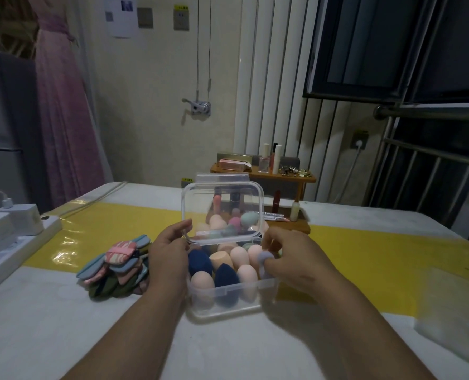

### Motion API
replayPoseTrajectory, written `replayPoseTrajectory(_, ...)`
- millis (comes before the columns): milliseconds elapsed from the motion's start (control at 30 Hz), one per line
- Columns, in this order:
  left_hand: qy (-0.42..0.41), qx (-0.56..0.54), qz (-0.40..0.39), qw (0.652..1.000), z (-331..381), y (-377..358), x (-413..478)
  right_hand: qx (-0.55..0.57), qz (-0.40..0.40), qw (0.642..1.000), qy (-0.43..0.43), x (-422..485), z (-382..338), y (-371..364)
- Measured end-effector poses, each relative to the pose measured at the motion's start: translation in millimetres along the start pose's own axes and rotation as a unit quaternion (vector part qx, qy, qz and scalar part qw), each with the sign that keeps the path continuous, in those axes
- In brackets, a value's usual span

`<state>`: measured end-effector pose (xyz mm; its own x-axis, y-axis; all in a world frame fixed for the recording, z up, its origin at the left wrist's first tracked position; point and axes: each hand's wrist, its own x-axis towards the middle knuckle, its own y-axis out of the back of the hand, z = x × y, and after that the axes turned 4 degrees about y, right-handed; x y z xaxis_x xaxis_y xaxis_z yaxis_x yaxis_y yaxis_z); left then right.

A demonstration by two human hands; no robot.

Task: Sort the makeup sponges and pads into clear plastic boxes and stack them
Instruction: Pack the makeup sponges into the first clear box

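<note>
Right of the pad pile (115,267) on the table (63,338), the left hand (169,250) is gripping the upright lid (222,198) by its corner, sponges (239,256) are standing tips-up in the clear box (227,303) — and the right hand (288,256) is pinching a lavender sponge (263,259) at its right edge.

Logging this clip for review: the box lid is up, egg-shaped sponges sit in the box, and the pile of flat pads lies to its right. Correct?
No, one detail is off. The head view shows the pile of flat pads lying to the left of the clear box, not its right. The lid is up and egg-shaped sponges sit in the box.
</note>
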<state>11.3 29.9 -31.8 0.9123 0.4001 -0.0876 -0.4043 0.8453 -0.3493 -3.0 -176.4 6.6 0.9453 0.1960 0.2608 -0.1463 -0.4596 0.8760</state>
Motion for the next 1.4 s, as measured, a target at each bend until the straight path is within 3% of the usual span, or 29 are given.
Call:
replayPoseTrajectory(267, -0.001, 0.003, -0.001, 1.0, 0.4, -0.3, 0.0, -0.141, -0.075, 0.987, -0.032, 10.6, -18.1, -5.6)
replayPoseTrajectory(567, -0.008, 0.005, -0.001, 1.0, -1.6, 0.0, 1.9, -0.16, -0.093, 0.981, -0.065, 22.0, -17.9, -16.4)
replayPoseTrajectory(667, -0.004, 0.003, 0.0, 1.0, -3.0, 0.9, 3.2, -0.107, -0.041, 0.992, -0.055, 13.9, -10.6, -13.8)
replayPoseTrajectory(800, -0.009, 0.007, -0.002, 1.0, -2.1, -0.2, 1.8, 0.009, -0.058, 0.991, -0.118, 6.7, -4.5, -8.3)
replayPoseTrajectory(1000, -0.002, -0.002, 0.001, 1.0, -2.8, -0.1, 1.6, 0.037, -0.077, 0.98, -0.18, 14.4, -3.2, -15.7)
replayPoseTrajectory(1167, -0.003, -0.008, -0.001, 1.0, -2.2, -1.5, 0.8, 0.14, -0.035, 0.982, -0.125, 4.4, 0.5, -13.1)
replayPoseTrajectory(1400, -0.009, -0.005, 0.0, 1.0, -2.1, -0.7, 2.0, 0.227, 0.003, 0.967, -0.113, 4.0, 3.0, -13.3)
